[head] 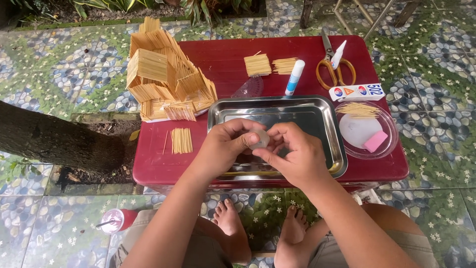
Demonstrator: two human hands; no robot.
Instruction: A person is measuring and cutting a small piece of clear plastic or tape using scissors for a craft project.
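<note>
A: Pinching that small clear roll of tape at frame centre, above the steel tray?

B: Yes. Your left hand and right hand both grip it, equally near, fingertips closed from 2 sides.

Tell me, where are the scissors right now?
In the head view, the orange-handled scissors lie at the far right of the red table, beside a white glue stick and just beyond a small glue box.

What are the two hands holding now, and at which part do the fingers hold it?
Both hands, left hand and right hand, pinch a small clear roll of tape by its outer edge, over the metal tray.
</note>
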